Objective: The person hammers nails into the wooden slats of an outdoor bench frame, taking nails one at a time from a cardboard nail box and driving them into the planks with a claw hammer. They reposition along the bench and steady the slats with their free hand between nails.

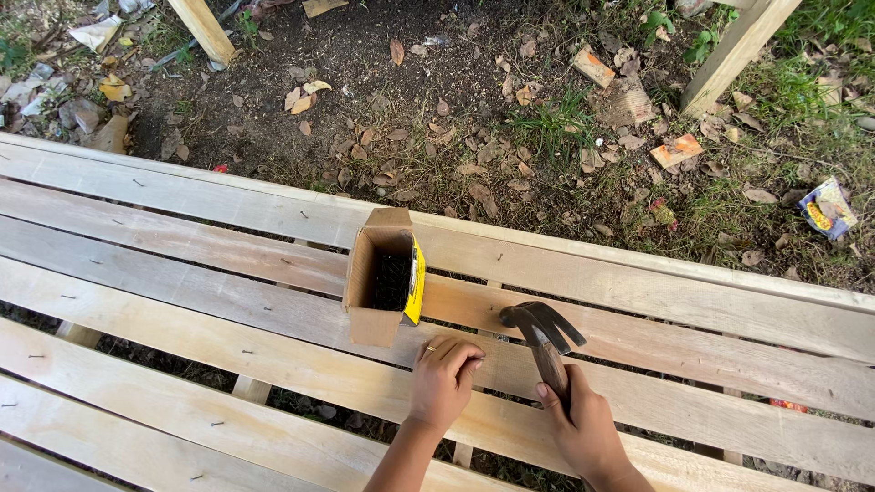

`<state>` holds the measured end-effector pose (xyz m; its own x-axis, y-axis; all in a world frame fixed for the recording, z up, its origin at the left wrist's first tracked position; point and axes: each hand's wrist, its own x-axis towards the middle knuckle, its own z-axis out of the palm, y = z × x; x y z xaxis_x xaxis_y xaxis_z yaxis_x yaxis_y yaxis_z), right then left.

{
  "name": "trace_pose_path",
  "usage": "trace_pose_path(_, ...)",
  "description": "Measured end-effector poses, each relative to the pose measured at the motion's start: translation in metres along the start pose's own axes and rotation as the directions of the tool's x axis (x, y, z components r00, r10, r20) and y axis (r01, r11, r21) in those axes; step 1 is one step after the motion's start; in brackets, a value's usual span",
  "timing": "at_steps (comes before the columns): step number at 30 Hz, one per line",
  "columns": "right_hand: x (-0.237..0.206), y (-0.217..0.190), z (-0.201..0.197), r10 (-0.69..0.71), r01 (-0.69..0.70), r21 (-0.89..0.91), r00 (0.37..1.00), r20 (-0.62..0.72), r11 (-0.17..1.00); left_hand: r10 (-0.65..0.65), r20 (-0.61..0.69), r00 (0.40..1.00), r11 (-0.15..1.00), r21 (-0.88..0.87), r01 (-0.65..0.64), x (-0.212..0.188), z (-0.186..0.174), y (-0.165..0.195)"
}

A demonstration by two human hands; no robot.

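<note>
My right hand (580,425) grips the wooden handle of a claw hammer (543,330), whose dark metal head hangs just above a plank. My left hand (444,375) rests on the same plank beside the hammer head, fingers pinched together as if on a small nail, though the nail itself is too small to make out. Just left of that hand stands an open cardboard box (381,273) with a yellow side, filled with dark nails. All of this lies on a frame of pale wooden planks (210,264) running across the view.
Nail heads dot the planks at the left. Gaps between the slats show ground below. Beyond the frame lie bare soil, dry leaves, grass, brick pieces (676,150), a snack wrapper (827,208) and two slanted wooden posts (735,53).
</note>
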<state>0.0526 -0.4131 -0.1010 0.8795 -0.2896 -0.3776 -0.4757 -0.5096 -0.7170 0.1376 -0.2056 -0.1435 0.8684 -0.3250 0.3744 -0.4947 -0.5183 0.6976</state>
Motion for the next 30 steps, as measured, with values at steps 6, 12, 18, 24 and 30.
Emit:
trace_pose_path(6,-0.015,0.012,-0.007,0.121,-0.115,-0.091,0.991,0.062,0.989,-0.037,0.002,0.999,0.997,-0.066,0.037,-0.002,0.002,-0.005)
trace_pose_path(12,-0.036,0.03,0.0,-0.046,0.039,-0.133,0.997,-0.054,0.99,-0.031,-0.009,0.999,0.996,-0.078,0.03,-0.006,0.004,-0.01)
trace_pose_path(18,-0.042,0.029,0.022,0.083,-0.076,-0.255,0.996,0.017,0.964,-0.048,-0.009,0.999,0.995,-0.085,0.048,-0.005,0.007,-0.013)
trace_pose_path(24,-0.033,0.011,0.0,0.077,-0.077,-0.18,0.997,-0.007,0.981,-0.128,0.012,0.992,0.985,0.118,0.125,-0.023,0.0,-0.011)
trace_pose_path(30,-0.053,0.008,-0.021,-0.293,0.302,-0.018,0.91,-0.294,0.953,-0.139,0.096,0.986,0.92,0.38,0.092,-0.052,0.005,-0.007)
